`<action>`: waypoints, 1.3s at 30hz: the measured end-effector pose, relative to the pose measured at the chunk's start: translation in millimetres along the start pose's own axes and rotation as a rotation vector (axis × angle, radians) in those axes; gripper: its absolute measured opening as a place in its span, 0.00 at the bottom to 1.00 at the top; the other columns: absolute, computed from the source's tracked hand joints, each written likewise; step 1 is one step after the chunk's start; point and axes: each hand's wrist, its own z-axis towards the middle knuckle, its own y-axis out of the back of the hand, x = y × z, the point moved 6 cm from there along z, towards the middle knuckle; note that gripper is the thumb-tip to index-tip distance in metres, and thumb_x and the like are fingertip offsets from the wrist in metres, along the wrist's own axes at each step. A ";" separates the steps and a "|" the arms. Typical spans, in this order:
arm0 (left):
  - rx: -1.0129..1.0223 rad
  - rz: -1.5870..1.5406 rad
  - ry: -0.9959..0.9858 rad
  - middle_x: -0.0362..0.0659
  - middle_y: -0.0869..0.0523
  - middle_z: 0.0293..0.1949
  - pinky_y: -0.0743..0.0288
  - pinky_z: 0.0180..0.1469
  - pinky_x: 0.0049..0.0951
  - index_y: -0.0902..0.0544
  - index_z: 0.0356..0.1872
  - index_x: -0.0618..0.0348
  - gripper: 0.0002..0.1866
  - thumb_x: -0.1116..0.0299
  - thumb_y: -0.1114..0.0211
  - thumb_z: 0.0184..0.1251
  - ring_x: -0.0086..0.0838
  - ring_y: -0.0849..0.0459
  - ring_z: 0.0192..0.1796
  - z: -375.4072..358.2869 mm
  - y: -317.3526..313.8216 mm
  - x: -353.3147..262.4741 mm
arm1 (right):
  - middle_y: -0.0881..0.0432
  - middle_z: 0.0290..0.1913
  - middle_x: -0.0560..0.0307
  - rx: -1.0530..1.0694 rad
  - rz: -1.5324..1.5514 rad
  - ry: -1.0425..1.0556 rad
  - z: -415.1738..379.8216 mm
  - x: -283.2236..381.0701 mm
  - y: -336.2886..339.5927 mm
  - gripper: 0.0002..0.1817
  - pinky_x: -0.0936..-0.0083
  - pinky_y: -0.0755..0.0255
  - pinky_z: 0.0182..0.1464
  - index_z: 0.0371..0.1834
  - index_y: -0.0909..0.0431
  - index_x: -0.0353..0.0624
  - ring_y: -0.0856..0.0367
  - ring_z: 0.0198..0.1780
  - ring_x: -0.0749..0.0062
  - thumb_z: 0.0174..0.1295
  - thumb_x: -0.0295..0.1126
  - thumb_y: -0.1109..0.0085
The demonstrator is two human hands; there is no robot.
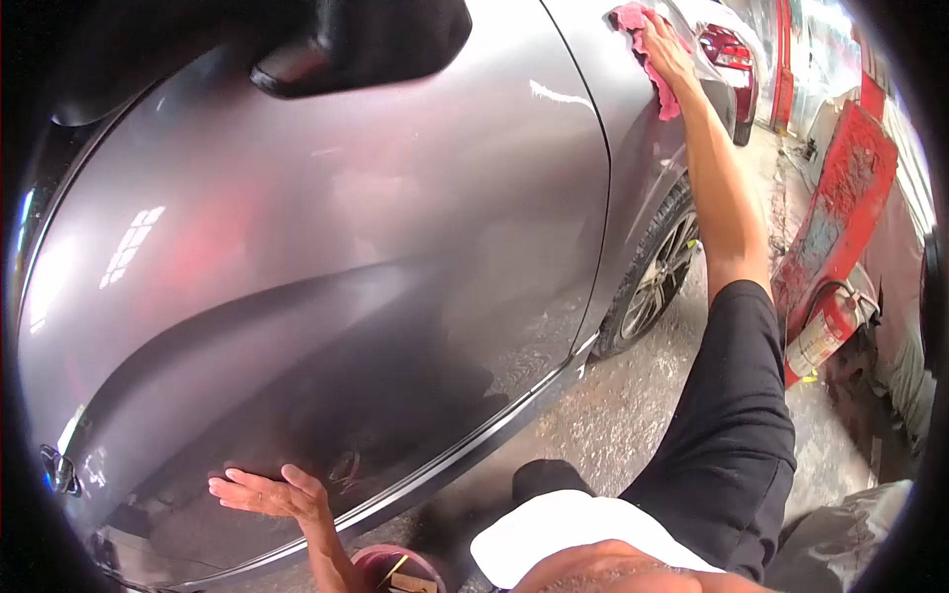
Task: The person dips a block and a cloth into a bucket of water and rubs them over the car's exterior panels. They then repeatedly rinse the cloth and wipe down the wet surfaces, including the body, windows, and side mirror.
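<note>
My right hand presses a crumpled pink cloth against the car's grey fender, above the wheel, with that arm stretched far out. My left hand is low on the grey door panel, fingers spread and nothing held; it looks to rest on or very near the paint. Glossy reflections cover the door, and a dark seam divides it from the fender. A black side mirror juts out at the top.
The wheel stands below the fender on a rough, stained floor. A reddish bucket with small items sits below my left arm. On the right are a worn red metal piece and a fire extinguisher. A red lamp shows beyond the cloth.
</note>
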 end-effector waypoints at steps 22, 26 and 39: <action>-0.013 0.011 0.032 0.59 0.51 0.78 0.62 0.76 0.59 0.46 0.78 0.60 0.38 0.46 0.54 0.76 0.55 0.54 0.80 -7.3 -6.1 10.0 | 0.57 0.80 0.36 -0.183 0.470 -0.499 -456.2 397.6 59.6 0.39 0.50 0.65 0.79 0.79 0.54 0.33 0.61 0.81 0.42 0.66 0.35 0.52; -0.004 0.080 -0.090 0.61 0.51 0.78 0.63 0.76 0.60 0.46 0.77 0.63 0.38 0.44 0.59 0.77 0.57 0.55 0.80 -2.5 -1.5 -7.0 | 0.48 0.77 0.33 -0.276 0.562 -0.516 -320.1 272.7 76.4 0.37 0.60 0.56 0.79 0.78 0.47 0.36 0.51 0.79 0.42 0.65 0.35 0.50; -0.039 0.068 -0.070 0.62 0.50 0.77 0.65 0.76 0.59 0.47 0.77 0.67 0.41 0.42 0.62 0.76 0.57 0.54 0.80 -2.7 -6.0 -6.1 | 0.24 0.63 0.37 -0.054 0.735 -1.087 -149.7 13.8 11.9 0.28 0.59 0.41 0.71 0.59 0.22 0.35 0.33 0.71 0.49 0.69 0.47 0.57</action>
